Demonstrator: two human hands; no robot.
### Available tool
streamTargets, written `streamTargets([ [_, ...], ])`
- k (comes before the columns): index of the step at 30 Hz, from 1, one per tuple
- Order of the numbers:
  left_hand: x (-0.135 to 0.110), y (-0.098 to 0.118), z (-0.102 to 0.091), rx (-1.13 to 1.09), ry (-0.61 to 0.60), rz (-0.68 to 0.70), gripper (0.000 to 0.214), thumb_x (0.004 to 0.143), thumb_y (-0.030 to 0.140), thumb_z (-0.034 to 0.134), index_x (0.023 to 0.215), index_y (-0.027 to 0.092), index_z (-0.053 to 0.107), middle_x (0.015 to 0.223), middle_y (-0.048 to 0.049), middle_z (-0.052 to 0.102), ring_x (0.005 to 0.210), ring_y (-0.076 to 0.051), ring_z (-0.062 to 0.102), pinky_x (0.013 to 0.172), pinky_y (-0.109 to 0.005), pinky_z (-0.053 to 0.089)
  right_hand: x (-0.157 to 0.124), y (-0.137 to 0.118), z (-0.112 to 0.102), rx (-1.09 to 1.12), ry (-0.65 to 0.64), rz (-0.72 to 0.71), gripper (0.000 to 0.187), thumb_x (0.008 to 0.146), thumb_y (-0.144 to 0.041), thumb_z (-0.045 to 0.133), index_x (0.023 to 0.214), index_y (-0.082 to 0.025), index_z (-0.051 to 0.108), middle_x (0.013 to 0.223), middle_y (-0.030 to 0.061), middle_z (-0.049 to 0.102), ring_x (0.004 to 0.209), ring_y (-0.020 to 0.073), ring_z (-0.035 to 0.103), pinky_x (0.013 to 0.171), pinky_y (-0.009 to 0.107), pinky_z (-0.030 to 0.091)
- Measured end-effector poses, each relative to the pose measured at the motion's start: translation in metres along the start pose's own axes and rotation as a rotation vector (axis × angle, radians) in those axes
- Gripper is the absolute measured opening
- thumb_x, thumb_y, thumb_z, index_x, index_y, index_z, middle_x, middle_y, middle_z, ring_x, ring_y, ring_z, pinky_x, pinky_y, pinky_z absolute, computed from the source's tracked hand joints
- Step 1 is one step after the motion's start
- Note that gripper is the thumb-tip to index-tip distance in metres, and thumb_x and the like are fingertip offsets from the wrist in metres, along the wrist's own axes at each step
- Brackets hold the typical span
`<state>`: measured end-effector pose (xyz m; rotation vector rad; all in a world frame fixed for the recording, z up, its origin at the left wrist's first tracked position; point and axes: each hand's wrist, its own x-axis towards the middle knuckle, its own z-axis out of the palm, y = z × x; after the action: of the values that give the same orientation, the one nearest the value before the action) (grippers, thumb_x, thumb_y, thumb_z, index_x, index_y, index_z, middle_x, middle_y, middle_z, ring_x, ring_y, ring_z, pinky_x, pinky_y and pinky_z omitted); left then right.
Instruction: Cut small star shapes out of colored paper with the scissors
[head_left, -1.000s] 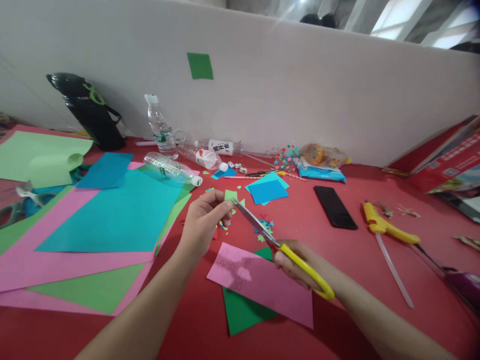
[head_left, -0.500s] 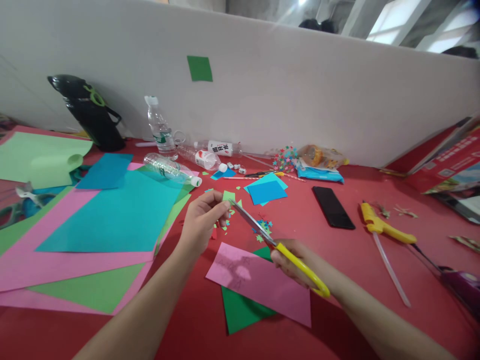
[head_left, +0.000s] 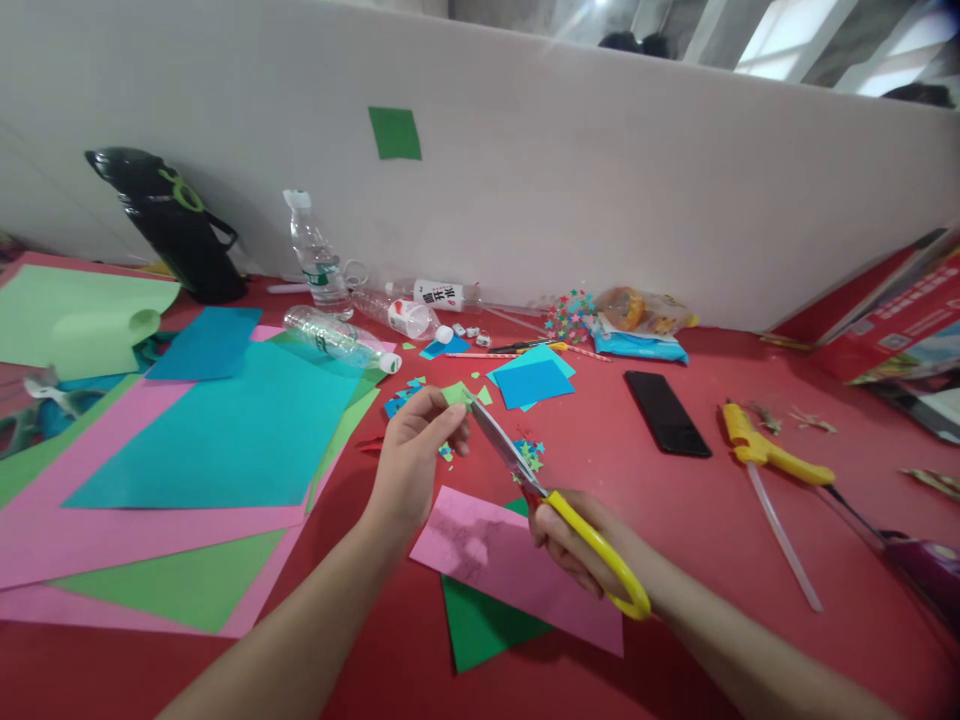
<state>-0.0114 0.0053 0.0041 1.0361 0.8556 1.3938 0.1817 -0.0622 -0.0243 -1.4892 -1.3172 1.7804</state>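
Observation:
Between thumb and fingers, my left hand [head_left: 420,445] pinches a small piece of light green paper [head_left: 455,393]. My right hand [head_left: 574,535] is wrapped round the yellow handles of a pair of scissors [head_left: 506,447], whose blades point up and left to the edge of that paper. Whether the blade tips touch it I cannot tell. Below the hands lies a pink paper strip [head_left: 517,570] with faint pencil marks, over a dark green sheet [head_left: 491,630]. Small cut paper stars [head_left: 531,455] and scraps are scattered behind the blades.
Large coloured sheets [head_left: 210,440] cover the left side, with clear plastic bottles [head_left: 337,338] and a black flask [head_left: 180,235] behind. To the right are a phone [head_left: 666,413] and a yellow glue gun [head_left: 772,450]. Blue paper squares [head_left: 534,380] lie at centre.
My left hand has shifted slightly right and the green paper has tilted. The scissors' handles have moved a little down and left, and the blades look more open near the pivot.

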Motion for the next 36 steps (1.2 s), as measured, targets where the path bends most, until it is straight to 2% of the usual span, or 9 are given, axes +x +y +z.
streamTargets([
  [7, -0.001, -0.003, 0.004, -0.057, 0.004, -0.030, 0.021, 0.082, 0.020, 0.064, 0.065, 0.019, 0.052, 0.058, 0.0042, 0.057, 0.052, -0.008, 0.051, 0.054, -0.020, 0.042, -0.004, -0.003, 0.007, -0.014, 0.029, -0.016, 0.034, 0.082, -0.053, 0.051, 0.069, -0.021, 0.048, 0.039, -0.0126, 0.031, 0.027, 0.0046, 0.027, 0.026, 0.014, 0.026],
  [12, -0.001, -0.002, 0.005, -0.057, 0.012, -0.034, 0.021, 0.081, 0.020, 0.064, 0.064, 0.019, 0.052, 0.058, 0.0043, 0.057, 0.052, -0.008, 0.051, 0.053, -0.020, 0.041, -0.004, -0.005, 0.005, -0.045, 0.049, 0.014, 0.027, 0.082, -0.044, 0.053, 0.068, -0.021, 0.047, 0.039, -0.0122, 0.034, 0.027, 0.0045, 0.028, 0.026, 0.014, 0.024],
  [15, -0.001, 0.000, 0.005, -0.045, 0.011, -0.036, 0.021, 0.081, 0.021, 0.064, 0.064, 0.019, 0.052, 0.058, 0.0044, 0.057, 0.051, -0.007, 0.051, 0.053, -0.020, 0.041, -0.003, -0.003, 0.003, -0.068, 0.041, -0.016, 0.024, 0.083, -0.041, 0.052, 0.069, -0.022, 0.047, 0.038, -0.0124, 0.033, 0.027, 0.0049, 0.028, 0.026, 0.014, 0.023],
  [18, -0.001, 0.000, 0.004, -0.016, 0.008, -0.040, 0.021, 0.081, 0.021, 0.064, 0.064, 0.019, 0.051, 0.057, 0.0045, 0.057, 0.050, -0.007, 0.050, 0.051, -0.020, 0.040, -0.001, 0.001, 0.001, -0.061, 0.035, -0.062, 0.027, 0.084, -0.043, 0.052, 0.069, -0.021, 0.047, 0.039, -0.0122, 0.033, 0.028, 0.0047, 0.028, 0.027, 0.014, 0.024],
  [26, -0.001, -0.001, 0.004, 0.013, -0.010, -0.049, 0.021, 0.077, 0.024, 0.066, 0.063, 0.019, 0.051, 0.056, 0.0041, 0.057, 0.048, -0.008, 0.050, 0.049, -0.021, 0.040, 0.002, 0.007, 0.001, -0.049, 0.064, -0.042, 0.033, 0.086, -0.052, 0.052, 0.075, -0.020, 0.052, 0.041, -0.0113, 0.034, 0.029, 0.0058, 0.031, 0.027, 0.015, 0.028],
  [36, -0.002, -0.002, 0.005, -0.021, -0.023, -0.064, 0.022, 0.079, 0.025, 0.066, 0.064, 0.019, 0.052, 0.058, 0.0036, 0.058, 0.050, -0.008, 0.051, 0.052, -0.021, 0.041, 0.000, 0.006, 0.000, -0.074, 0.040, -0.124, 0.024, 0.084, -0.042, 0.049, 0.071, -0.022, 0.048, 0.040, -0.0119, 0.032, 0.028, 0.0054, 0.027, 0.027, 0.015, 0.022],
])
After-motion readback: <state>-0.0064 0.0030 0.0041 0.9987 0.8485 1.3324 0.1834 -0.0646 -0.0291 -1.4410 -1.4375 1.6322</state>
